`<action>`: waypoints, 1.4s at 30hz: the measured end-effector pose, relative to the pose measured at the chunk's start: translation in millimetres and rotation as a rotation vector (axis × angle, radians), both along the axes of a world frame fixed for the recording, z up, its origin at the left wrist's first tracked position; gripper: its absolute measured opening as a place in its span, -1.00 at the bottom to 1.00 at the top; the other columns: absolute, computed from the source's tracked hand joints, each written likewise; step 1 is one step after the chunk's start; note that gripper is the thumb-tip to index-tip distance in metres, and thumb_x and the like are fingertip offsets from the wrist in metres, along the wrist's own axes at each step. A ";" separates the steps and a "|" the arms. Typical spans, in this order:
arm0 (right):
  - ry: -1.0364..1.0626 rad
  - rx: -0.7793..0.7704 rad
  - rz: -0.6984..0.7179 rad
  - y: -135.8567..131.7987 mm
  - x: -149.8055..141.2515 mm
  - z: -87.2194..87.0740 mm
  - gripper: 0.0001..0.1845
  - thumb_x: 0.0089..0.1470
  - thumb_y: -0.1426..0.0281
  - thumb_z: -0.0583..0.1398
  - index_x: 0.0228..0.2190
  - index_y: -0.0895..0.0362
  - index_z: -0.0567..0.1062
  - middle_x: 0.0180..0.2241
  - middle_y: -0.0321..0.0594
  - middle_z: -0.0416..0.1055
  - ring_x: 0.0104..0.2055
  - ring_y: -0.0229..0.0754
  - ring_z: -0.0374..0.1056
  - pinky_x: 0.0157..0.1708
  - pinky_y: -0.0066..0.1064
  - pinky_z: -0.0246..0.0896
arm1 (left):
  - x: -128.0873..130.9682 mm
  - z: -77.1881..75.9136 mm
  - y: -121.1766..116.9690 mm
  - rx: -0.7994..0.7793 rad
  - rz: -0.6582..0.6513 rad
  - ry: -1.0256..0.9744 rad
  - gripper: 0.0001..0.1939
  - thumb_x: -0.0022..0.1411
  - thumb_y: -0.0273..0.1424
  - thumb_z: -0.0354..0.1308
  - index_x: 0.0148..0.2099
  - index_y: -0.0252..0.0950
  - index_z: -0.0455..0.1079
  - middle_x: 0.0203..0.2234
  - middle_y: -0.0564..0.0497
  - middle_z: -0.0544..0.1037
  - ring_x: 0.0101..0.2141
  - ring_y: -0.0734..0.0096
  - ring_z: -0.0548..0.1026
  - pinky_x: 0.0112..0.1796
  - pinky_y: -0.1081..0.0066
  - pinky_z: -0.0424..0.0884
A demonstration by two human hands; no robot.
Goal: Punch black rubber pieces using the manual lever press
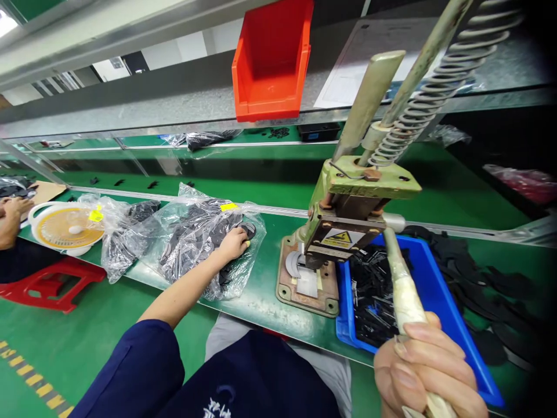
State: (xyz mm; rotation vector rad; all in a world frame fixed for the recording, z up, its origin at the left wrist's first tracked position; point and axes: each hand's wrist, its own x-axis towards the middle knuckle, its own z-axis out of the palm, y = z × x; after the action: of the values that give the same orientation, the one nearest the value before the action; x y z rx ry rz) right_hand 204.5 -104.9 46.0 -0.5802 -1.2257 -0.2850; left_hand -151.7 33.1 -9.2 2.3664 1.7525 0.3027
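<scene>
My right hand [429,368] is wrapped round the pale, tape-covered lever handle [404,290] of a green hand press [343,203]. On the press's base plate [307,284] lies a grey, rounded flat piece [295,264] under the press head. My left hand [235,242] reaches to the open side of a clear plastic bag [191,244] full of dark flat pieces. Its fingers are curled against a dark rounded piece [249,230]; the fingertips are partly hidden.
A blue bin [452,307] of small black parts [374,290] stands right of the press, with dark flat pieces [478,278] beyond. Another bag [126,238] and a white-and-yellow basket [65,226] lie left, near another person's hand [15,212]. An orange bin [274,64] sits above.
</scene>
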 end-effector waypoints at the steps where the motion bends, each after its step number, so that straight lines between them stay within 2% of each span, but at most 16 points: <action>1: 0.000 -0.017 0.006 -1.9 0.2 -0.6 -0.69 -0.03 0.36 0.25 -0.62 0.03 0.22 -0.59 -0.36 0.35 -0.53 -0.15 0.32 -0.37 -0.02 0.37 | -4.4 0.9 -4.2 0.004 0.021 -0.026 -0.80 0.28 -0.43 0.09 -0.15 -0.32 0.53 -0.08 -0.13 0.50 -0.03 0.24 0.42 0.09 0.29 0.33; 6: 0.012 -0.018 0.028 -3.5 0.0 -0.9 -0.70 -0.05 0.39 0.25 -0.62 0.04 0.21 -0.58 -0.37 0.35 -0.51 -0.17 0.32 -0.35 -0.02 0.37 | -24.7 10.0 -7.7 0.061 0.296 0.038 -0.74 0.26 -0.52 0.01 -0.12 -0.38 0.52 -0.08 -0.18 0.52 -0.01 0.17 0.43 0.10 0.25 0.33; 8: 0.014 -0.023 0.021 -1.7 -0.9 -0.7 -0.70 -0.04 0.39 0.25 -0.62 0.04 0.22 -0.58 -0.37 0.35 -0.52 -0.17 0.32 -0.34 -0.02 0.37 | -25.5 13.1 -3.5 0.061 0.344 0.051 -0.72 0.25 -0.52 0.02 -0.09 -0.39 0.52 -0.09 -0.19 0.53 -0.02 0.16 0.43 0.08 0.23 0.34; 14: 0.029 -0.032 0.024 -4.3 -0.8 -0.8 -0.72 -0.05 0.36 0.26 -0.63 0.03 0.25 -0.57 -0.37 0.37 -0.51 -0.15 0.33 -0.33 -0.01 0.37 | -1.7 13.7 9.1 -0.002 0.149 0.096 -0.71 0.24 -0.40 0.14 -0.01 -0.34 0.51 -0.06 -0.17 0.52 -0.02 0.17 0.43 0.09 0.27 0.32; 16: 0.018 -0.084 0.028 -7.9 0.2 -0.6 -0.72 -0.05 0.38 0.27 -0.62 0.03 0.26 -0.54 -0.37 0.40 -0.46 -0.13 0.36 -0.27 0.03 0.38 | 5.7 13.4 11.8 -0.043 0.152 0.173 -0.74 0.23 -0.41 0.15 -0.06 -0.35 0.52 -0.11 -0.20 0.53 -0.04 0.13 0.44 0.06 0.25 0.34; 19: 0.006 -0.140 0.034 -11.4 0.0 0.6 -0.71 -0.04 0.40 0.27 -0.62 0.05 0.26 -0.53 -0.37 0.41 -0.43 -0.13 0.39 -0.20 0.04 0.41 | 9.9 15.3 13.2 -0.052 0.167 0.225 -0.77 0.28 -0.45 0.06 -0.13 -0.37 0.53 -0.18 -0.24 0.54 -0.07 0.10 0.45 0.01 0.24 0.36; 23: 0.047 -0.109 0.042 -10.4 -4.7 4.0 -0.69 -0.02 0.41 0.26 -0.64 0.07 0.25 -0.55 -0.38 0.40 -0.42 -0.17 0.38 -0.18 0.00 0.41 | 7.0 24.2 9.1 -0.005 0.199 0.202 -0.68 0.35 -0.48 -0.10 -0.09 -0.40 0.49 -0.16 -0.27 0.53 -0.08 0.09 0.47 -0.03 0.23 0.38; 25: 0.074 -0.079 0.044 -9.4 -7.3 5.8 -0.68 0.01 0.41 0.25 -0.64 0.07 0.25 -0.55 -0.39 0.39 -0.42 -0.19 0.37 -0.18 -0.03 0.40 | 6.5 30.5 4.6 0.071 0.226 0.102 -0.66 0.33 -0.49 -0.10 -0.03 -0.40 0.47 -0.12 -0.25 0.54 -0.05 0.12 0.47 0.00 0.25 0.37; 27: 0.061 -0.093 0.058 -9.6 -8.8 7.3 -0.70 0.04 0.41 0.25 -0.62 0.07 0.28 -0.53 -0.40 0.39 -0.39 -0.20 0.37 -0.17 -0.05 0.38 | 9.5 35.7 -2.0 0.132 0.251 -0.085 -0.66 0.31 -0.48 -0.08 0.00 -0.37 0.46 -0.11 -0.19 0.56 -0.06 0.18 0.48 0.02 0.29 0.36; 29: 0.045 -0.106 0.065 -11.2 -9.0 8.4 -0.71 0.07 0.41 0.25 -0.60 0.08 0.28 -0.51 -0.40 0.38 -0.36 -0.21 0.37 -0.13 -0.06 0.37 | 16.8 37.6 -10.9 0.105 0.280 -0.312 -0.68 0.29 -0.42 -0.04 -0.02 -0.34 0.48 -0.17 -0.12 0.59 -0.15 0.25 0.51 -0.05 0.34 0.40; 33: 0.028 -0.157 0.075 -15.8 -7.0 10.0 -0.70 0.09 0.44 0.23 -0.59 0.09 0.26 -0.50 -0.40 0.37 -0.32 -0.22 0.37 -0.07 -0.05 0.35 | 41.8 29.0 -33.1 -0.096 0.298 -0.753 -0.72 0.17 -0.31 0.09 -0.17 -0.34 0.52 -0.34 -0.03 0.60 -0.35 0.35 0.50 -0.24 0.40 0.42; 37: 0.000 -0.169 0.080 -16.8 -5.0 9.9 -0.71 0.09 0.45 0.22 -0.59 0.10 0.26 -0.51 -0.41 0.35 -0.32 -0.23 0.37 -0.07 -0.05 0.34 | 66.4 15.3 -52.9 -0.334 0.325 -1.164 -0.79 0.00 -0.35 0.19 -0.29 -0.34 0.48 -0.38 -0.01 0.59 -0.32 0.39 0.51 -0.21 0.40 0.45; 39: 0.004 -0.160 0.074 -16.1 -4.9 9.5 -0.69 0.09 0.44 0.23 -0.60 0.10 0.25 -0.52 -0.41 0.34 -0.33 -0.23 0.36 -0.07 -0.06 0.34 | 73.2 11.5 -59.5 -0.451 0.377 -1.315 -0.77 -0.07 -0.36 0.26 -0.30 -0.34 0.45 -0.33 -0.01 0.58 -0.28 0.41 0.53 -0.17 0.38 0.47; 42: 0.012 -0.145 0.059 -15.3 -5.8 9.2 -0.66 0.11 0.40 0.23 -0.61 0.10 0.24 -0.52 -0.41 0.33 -0.34 -0.24 0.35 -0.08 -0.08 0.34 | 75.8 9.3 -65.8 -0.508 0.430 -1.419 -0.67 -0.13 -0.36 0.38 -0.28 -0.32 0.41 -0.28 0.03 0.53 -0.26 0.47 0.53 -0.16 0.40 0.50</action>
State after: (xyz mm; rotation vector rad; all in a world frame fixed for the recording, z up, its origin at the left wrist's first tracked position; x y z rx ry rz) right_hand 198.7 -120.2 55.2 -0.6688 -1.2563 -0.1430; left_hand -75.9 -32.7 0.1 0.8430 1.2434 1.0736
